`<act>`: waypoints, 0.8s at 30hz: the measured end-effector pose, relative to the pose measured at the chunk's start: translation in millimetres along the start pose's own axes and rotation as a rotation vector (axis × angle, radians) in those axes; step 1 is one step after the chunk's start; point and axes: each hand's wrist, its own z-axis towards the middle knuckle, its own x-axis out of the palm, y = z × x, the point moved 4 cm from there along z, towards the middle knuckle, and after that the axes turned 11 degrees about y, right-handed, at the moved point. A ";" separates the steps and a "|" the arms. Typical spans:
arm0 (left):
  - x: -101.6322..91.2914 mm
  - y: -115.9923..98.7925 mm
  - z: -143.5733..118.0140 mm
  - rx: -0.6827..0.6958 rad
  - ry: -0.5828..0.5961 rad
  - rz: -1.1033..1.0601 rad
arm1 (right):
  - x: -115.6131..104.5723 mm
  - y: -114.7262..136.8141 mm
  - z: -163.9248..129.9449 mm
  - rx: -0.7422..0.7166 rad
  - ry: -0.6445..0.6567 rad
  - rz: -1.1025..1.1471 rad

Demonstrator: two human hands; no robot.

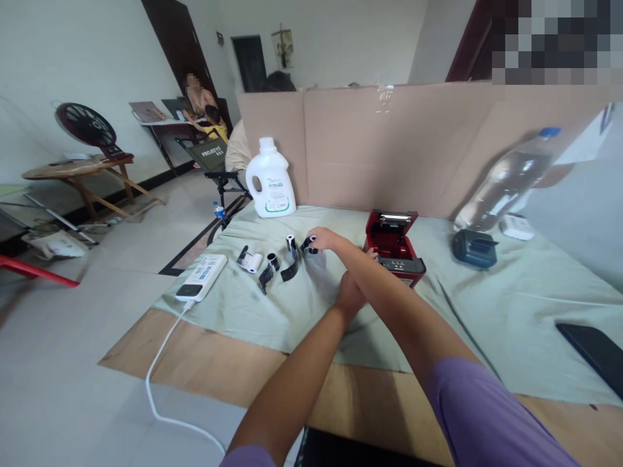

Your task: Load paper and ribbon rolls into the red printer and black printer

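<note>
Right hand (322, 238) has its fingers closed on a dark roll (312, 250), with three other rolls (291, 245) off to its left. Left hand (353, 290) is mostly hidden behind the right forearm, fingertips at the open red printer (393, 246), so can't tell how open it is.

One right hand (322, 238) and one left hand (351, 293), two in all, are showing over one counter (233, 342). Four rolls (252, 262) are being counted here, including the one at the right hand. One printer (413, 266), one jug (273, 178), one power bank (204, 274), one phone (591, 352), one dark holder (479, 253) and one small white box (516, 226) are resting on one cloth (316, 327). One white cord (154, 408) is hanging. Two bottles, one large (509, 175) and one small (219, 211), are showing. Behind, one cardboard sheet (360, 149) is standing.
</note>
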 end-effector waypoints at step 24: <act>-44.3 -39.5 49.0 -0.292 -0.024 -0.163 | -26.2 -83.4 -197.1 -0.450 -0.408 0.285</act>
